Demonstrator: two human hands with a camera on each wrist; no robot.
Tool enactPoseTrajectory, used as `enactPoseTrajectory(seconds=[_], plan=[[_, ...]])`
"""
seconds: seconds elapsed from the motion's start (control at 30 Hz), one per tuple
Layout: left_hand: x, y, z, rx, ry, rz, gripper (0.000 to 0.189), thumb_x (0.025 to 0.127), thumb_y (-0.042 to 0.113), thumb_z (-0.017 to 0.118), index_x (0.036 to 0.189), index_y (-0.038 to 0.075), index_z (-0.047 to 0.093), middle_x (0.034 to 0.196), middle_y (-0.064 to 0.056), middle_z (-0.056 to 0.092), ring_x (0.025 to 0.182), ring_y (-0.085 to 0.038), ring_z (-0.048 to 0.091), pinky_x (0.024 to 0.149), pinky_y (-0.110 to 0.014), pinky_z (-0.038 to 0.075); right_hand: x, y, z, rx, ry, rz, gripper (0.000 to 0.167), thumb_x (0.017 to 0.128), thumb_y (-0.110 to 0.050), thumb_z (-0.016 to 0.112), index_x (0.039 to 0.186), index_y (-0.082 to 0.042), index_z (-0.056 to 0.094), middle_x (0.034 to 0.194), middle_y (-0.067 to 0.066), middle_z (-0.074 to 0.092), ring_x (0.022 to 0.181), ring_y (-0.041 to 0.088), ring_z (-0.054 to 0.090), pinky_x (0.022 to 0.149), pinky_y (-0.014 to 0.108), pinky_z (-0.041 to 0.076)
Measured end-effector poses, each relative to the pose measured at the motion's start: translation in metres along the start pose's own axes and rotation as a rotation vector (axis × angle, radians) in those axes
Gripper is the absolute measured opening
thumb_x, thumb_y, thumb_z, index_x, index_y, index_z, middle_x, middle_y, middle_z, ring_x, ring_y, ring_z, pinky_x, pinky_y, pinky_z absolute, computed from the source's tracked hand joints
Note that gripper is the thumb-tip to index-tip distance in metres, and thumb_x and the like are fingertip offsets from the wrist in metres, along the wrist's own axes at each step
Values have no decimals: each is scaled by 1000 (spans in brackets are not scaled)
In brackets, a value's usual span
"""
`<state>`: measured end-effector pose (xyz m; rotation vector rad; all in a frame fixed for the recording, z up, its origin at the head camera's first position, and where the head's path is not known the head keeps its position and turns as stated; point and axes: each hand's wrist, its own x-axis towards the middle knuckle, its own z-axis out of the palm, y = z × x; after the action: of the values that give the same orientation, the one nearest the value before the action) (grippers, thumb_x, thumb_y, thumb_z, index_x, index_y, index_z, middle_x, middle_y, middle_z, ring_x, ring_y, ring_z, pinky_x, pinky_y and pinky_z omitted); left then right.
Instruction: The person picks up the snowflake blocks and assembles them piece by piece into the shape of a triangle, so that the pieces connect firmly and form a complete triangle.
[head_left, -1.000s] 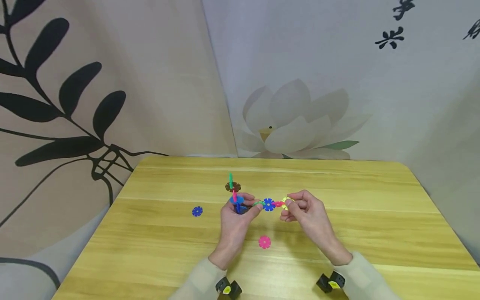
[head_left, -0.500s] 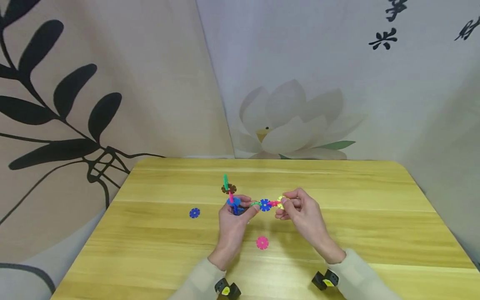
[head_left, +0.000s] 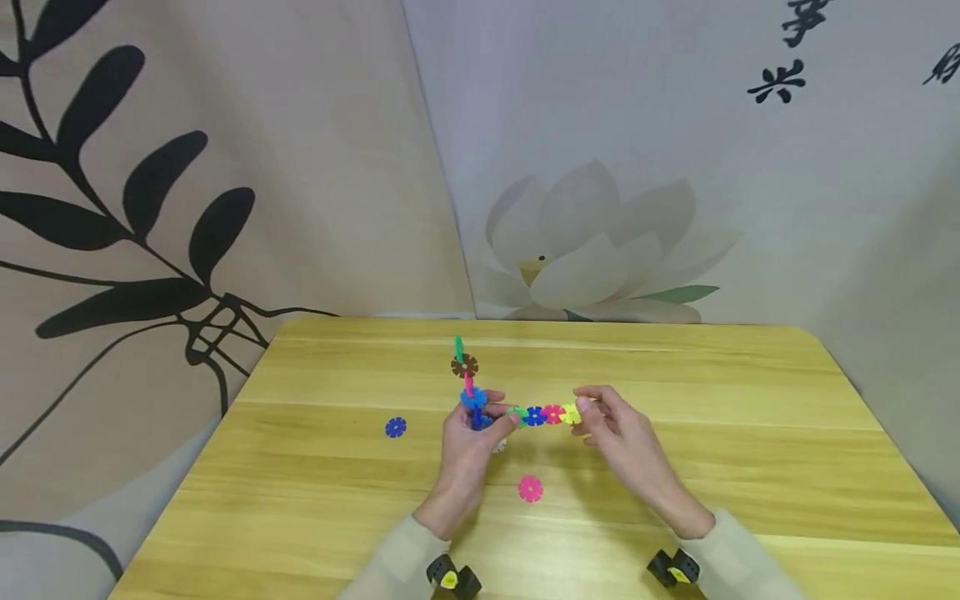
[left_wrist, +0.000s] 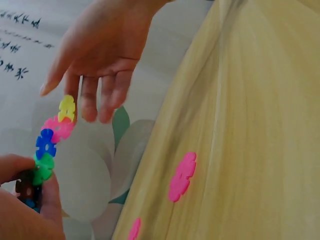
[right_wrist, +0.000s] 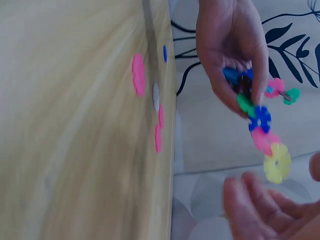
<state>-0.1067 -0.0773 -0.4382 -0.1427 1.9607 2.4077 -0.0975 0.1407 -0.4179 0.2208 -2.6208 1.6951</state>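
My left hand (head_left: 465, 458) pinches a chain of notched plastic snowflake discs at a green disc (left_wrist: 44, 169). From there a blue disc (head_left: 534, 416), a pink disc (head_left: 553, 414) and a yellow disc (right_wrist: 277, 163) run out to the right. Another branch rises above the left hand, with a light blue disc (head_left: 473, 398), a brown disc (head_left: 465, 367) and a green end disc (head_left: 459, 348). Close by the yellow end is my right hand (head_left: 630, 437); its fingers are loosely spread, and a gap separates them from the disc in the right wrist view. The left palm hides part of the chain.
On the wooden table (head_left: 300, 500) lie a loose blue disc (head_left: 395, 427) to the left and a loose pink disc (head_left: 530, 489) in front. A whitish disc (head_left: 500, 447) shows beside the left thumb. Further pink discs (right_wrist: 158, 138) appear in the right wrist view.
My right hand has let go of the yellow disc and shifted slightly right. The blue, pink and yellow discs now face the head camera more. The left hand keeps its hold.
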Motion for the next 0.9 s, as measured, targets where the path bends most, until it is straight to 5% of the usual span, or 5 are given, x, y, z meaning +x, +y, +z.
enactPoseTrajectory(seconds=[0.23, 0.5, 0.67, 0.9], plan=[[3, 0, -7, -229, -153, -145, 33, 97, 4, 62, 127, -7, 52, 108, -8, 62, 96, -15, 65, 88, -27, 58, 6, 1, -10, -133, -89, -93, 43, 110, -36, 52, 137, -5, 62, 133, 13, 66, 124, 32, 62, 100, 52, 54], [1, 3, -9, -343, -283, -188, 39, 106, 42, 52, 118, 6, 60, 101, -2, 64, 95, -16, 63, 98, -38, 54, 12, -7, -4, -150, -176, -43, 25, 100, -32, 70, 113, -11, 73, 104, -2, 74, 101, 22, 65, 79, 35, 55], [-2, 2, -10, -315, -316, -193, 48, 105, 50, 51, 123, 5, 57, 106, -3, 64, 101, -18, 63, 100, -42, 53, 10, -6, -4, -110, -196, -7, 15, 102, -24, 68, 104, -11, 73, 87, -4, 72, 83, 19, 66, 68, 29, 54], [-4, -1, -10, -169, -315, -121, 62, 106, 45, 48, 146, -2, 47, 145, -18, 49, 131, -32, 53, 104, -39, 49, 11, -5, -10, -101, -224, -9, 19, 103, -25, 67, 107, -8, 73, 89, -1, 74, 84, 19, 68, 72, 29, 56]])
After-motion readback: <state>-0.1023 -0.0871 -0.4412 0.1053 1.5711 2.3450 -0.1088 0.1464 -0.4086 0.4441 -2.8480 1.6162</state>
